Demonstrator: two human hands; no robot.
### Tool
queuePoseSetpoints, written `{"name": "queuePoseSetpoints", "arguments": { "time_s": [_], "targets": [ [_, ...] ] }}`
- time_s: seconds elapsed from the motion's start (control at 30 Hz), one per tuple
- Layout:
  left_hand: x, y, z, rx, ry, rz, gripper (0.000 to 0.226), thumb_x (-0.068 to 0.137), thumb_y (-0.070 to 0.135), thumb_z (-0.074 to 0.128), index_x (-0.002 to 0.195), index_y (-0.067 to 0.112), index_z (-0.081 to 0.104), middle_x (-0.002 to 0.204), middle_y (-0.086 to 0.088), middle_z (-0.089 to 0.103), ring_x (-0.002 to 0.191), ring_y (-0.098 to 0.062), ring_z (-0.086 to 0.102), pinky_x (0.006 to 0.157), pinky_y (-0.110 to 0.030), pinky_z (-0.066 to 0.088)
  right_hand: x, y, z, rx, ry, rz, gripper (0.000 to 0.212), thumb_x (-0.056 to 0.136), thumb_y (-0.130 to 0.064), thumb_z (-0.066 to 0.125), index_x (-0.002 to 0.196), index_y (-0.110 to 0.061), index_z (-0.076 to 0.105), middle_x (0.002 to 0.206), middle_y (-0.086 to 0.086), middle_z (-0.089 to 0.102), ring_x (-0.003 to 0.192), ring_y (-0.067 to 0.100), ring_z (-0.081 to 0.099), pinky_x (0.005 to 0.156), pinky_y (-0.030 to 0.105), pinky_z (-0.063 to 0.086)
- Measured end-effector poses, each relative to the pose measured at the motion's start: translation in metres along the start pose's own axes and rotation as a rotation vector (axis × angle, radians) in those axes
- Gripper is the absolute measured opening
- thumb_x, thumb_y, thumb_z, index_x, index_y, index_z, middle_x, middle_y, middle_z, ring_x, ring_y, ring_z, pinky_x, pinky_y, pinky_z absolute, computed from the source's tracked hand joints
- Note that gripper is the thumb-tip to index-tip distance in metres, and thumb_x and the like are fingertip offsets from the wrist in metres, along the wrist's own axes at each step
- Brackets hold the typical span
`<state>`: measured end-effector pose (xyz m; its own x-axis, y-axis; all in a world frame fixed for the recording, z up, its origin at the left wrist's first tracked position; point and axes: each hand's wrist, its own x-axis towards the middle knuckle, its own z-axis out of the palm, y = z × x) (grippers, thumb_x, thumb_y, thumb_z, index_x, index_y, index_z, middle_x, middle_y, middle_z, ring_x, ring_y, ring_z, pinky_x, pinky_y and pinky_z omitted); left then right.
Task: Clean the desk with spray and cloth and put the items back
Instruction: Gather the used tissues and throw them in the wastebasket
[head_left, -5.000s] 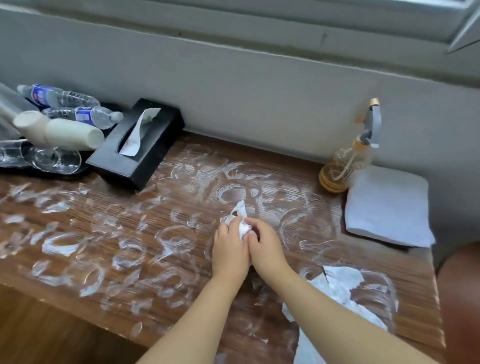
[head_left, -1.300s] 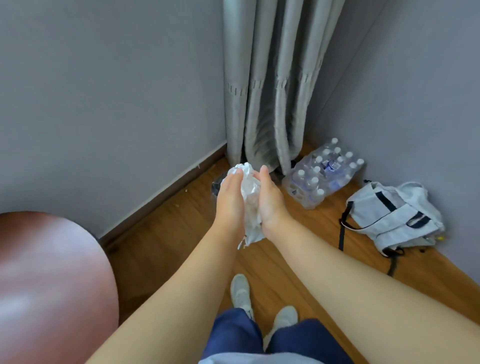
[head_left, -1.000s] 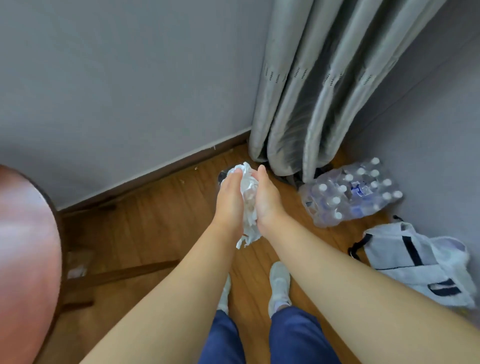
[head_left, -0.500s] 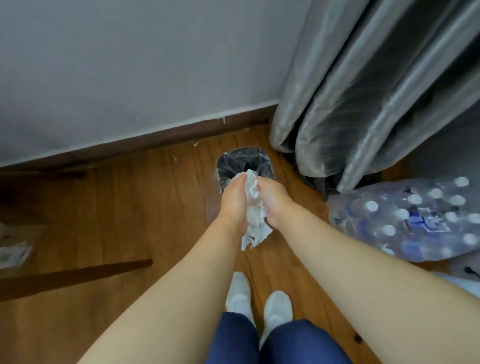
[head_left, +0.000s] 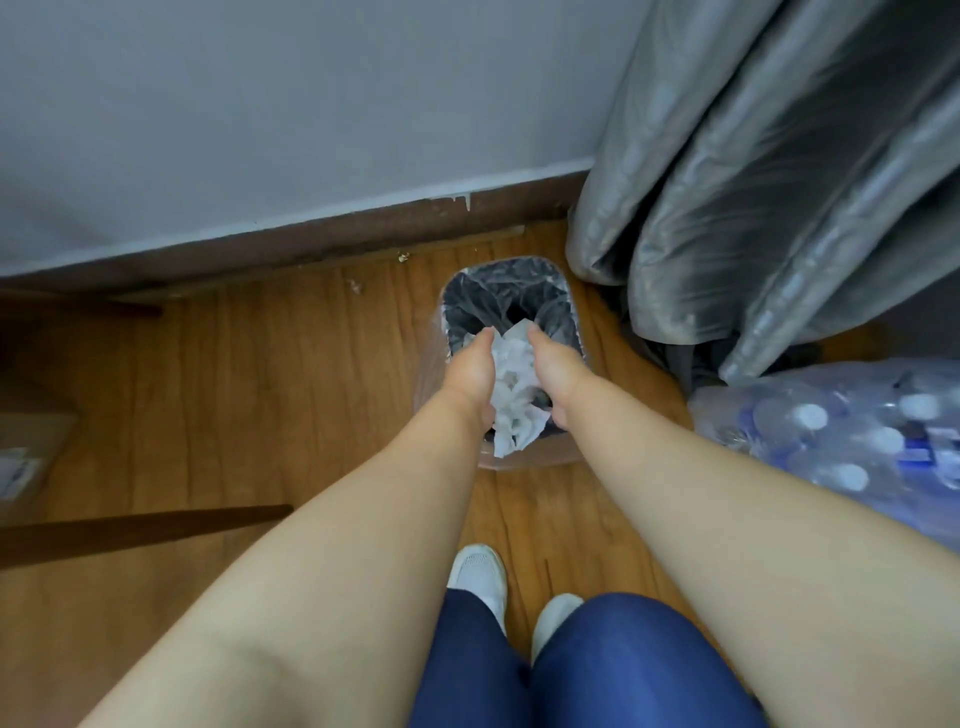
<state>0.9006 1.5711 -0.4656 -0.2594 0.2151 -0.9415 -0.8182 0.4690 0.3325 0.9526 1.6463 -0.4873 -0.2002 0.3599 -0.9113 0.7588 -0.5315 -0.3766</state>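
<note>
Looks like the toss-the-trash step: the left hand (head_left: 470, 371) and right hand (head_left: 553, 366) squeeze the tissue wad (head_left: 511, 387) between their 2 palms, right over the bin (head_left: 563, 304) below. Next they'd just part and drop it.

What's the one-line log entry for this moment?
step: discard tissue | left hand + right hand: pressing crumpled tissue between them | position: over lined bin | released: no

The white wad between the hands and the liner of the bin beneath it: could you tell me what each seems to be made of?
White wad: soft matte tissue paper, judging by its crumpled folds and ragged hanging edge. Liner of the bin: thin glossy plastic film, probably clear over a dark bin; it wrinkles, shines and drapes past the rim.
</note>
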Motion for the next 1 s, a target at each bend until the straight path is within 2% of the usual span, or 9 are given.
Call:
{"name": "queuePoseSetpoints", "arguments": {
  "time_s": [0.1, 0.2, 0.33, 0.43, 0.53, 0.6, 0.7, 0.87, 1.0],
  "targets": [
    [-0.042, 0.005, -0.007, 0.045, 0.034, 0.033, 0.045, 0.099, 0.044, 0.048, 0.13, 0.013, 0.059, 0.115, -0.005, 0.07, 0.094, -0.025, 0.068, 0.081, -0.034, 0.056, -0.043, -0.003, -0.016, 0.035, 0.018, 0.002, 0.056, 0.095, -0.051, 0.043, 0.14, -0.017, 0.042, 0.138, 0.004, 0.05, 0.118, 0.025, 0.05, 0.095, 0.035, 0.041],
    [-0.091, 0.009, -0.014, 0.093, 0.054, 0.094, 0.037, 0.102, 0.036, 0.047, 0.128, 0.011, 0.057, 0.1, 0.001, 0.066, 0.079, -0.016, 0.061, 0.064, -0.028, 0.048, -0.089, -0.011, -0.031, -0.034, 0.026, -0.045, 0.056, 0.094, -0.045, 0.047, 0.142, -0.015, 0.042, 0.141, 0.004, 0.049, 0.123, 0.025, 0.049, 0.1, 0.037, 0.041],
    [-0.167, 0.014, -0.029, 0.283, 0.117, 0.144, 0.019, 0.1, 0.027, 0.049, 0.108, 0.013, 0.06, 0.121, -0.008, 0.065, 0.1, -0.023, 0.058, 0.085, -0.033, 0.044, -0.161, -0.021, -0.052, -0.183, -0.018, -0.064, 0.041, 0.098, -0.027, 0.045, 0.134, -0.006, 0.048, 0.134, 0.014, 0.056, 0.123, 0.031, 0.053, 0.103, 0.039, 0.043],
    [-0.224, 0.012, -0.046, 0.445, 0.132, 0.148, 0.035, 0.1, 0.029, 0.049, 0.126, 0.009, 0.061, 0.134, -0.011, 0.062, 0.121, -0.029, 0.059, 0.098, -0.036, 0.043, -0.218, -0.026, -0.064, -0.399, -0.027, -0.112, 0.034, 0.099, -0.021, 0.042, 0.123, -0.001, 0.056, 0.125, 0.017, 0.062, 0.118, 0.031, 0.057, 0.09, 0.037, 0.049],
    [-0.272, 0.003, -0.07, 0.551, 0.139, 0.121, 0.04, 0.099, 0.028, 0.051, 0.129, 0.002, 0.058, 0.125, -0.016, 0.065, 0.12, -0.032, 0.061, 0.107, -0.039, 0.045, -0.269, -0.027, -0.07, -0.686, -0.055, -0.152, 0.035, 0.098, -0.017, 0.041, 0.122, 0.003, 0.058, 0.124, 0.021, 0.06, 0.116, 0.035, 0.056, 0.098, 0.039, 0.046],
    [-0.305, -0.006, -0.086, 0.552, 0.144, 0.121, 0.036, 0.099, 0.023, 0.054, 0.122, -0.004, 0.06, 0.103, -0.014, 0.068, 0.106, -0.03, 0.066, 0.101, -0.04, 0.051, -0.301, -0.024, -0.074, -0.871, -0.074, -0.172, 0.035, 0.097, -0.017, 0.044, 0.123, 0.0, 0.06, 0.124, 0.019, 0.061, 0.117, 0.034, 0.056, 0.096, 0.037, 0.045],
    [-0.358, -0.022, -0.11, 0.53, 0.17, 0.122, 0.025, 0.101, 0.018, 0.052, 0.117, 0.0, 0.06, 0.085, -0.006, 0.062, 0.085, -0.023, 0.062, 0.072, -0.024, 0.049, -0.346, -0.018, -0.076, -1.125, -0.101, -0.22, 0.034, 0.097, -0.021, 0.042, 0.121, -0.006, 0.061, 0.123, 0.014, 0.061, 0.114, 0.03, 0.056, 0.092, 0.032, 0.043],
    [-0.427, -0.072, -0.174, 0.465, 0.262, 0.134, 0.016, 0.102, 0.018, 0.049, 0.109, 0.008, 0.059, 0.094, -0.007, 0.063, 0.074, -0.012, 0.059, 0.062, -0.016, 0.043, -0.399, -0.005, -0.064, -1.423, -0.128, -0.305, 0.037, 0.099, -0.022, 0.038, 0.129, -0.01, 0.056, 0.129, 0.008, 0.058, 0.116, 0.025, 0.055, 0.096, 0.032, 0.045],
    [-0.468, -0.129, -0.24, 0.361, 0.382, 0.086, 0.021, 0.101, 0.018, 0.05, 0.112, 0.004, 0.061, 0.087, -0.004, 0.064, 0.08, -0.017, 0.061, 0.069, -0.021, 0.047, -0.43, 0.009, -0.034, -1.64, -0.186, -0.335, 0.039, 0.101, -0.017, 0.036, 0.137, -0.006, 0.048, 0.138, 0.009, 0.051, 0.125, 0.025, 0.049, 0.101, 0.03, 0.041]
  ]
}}
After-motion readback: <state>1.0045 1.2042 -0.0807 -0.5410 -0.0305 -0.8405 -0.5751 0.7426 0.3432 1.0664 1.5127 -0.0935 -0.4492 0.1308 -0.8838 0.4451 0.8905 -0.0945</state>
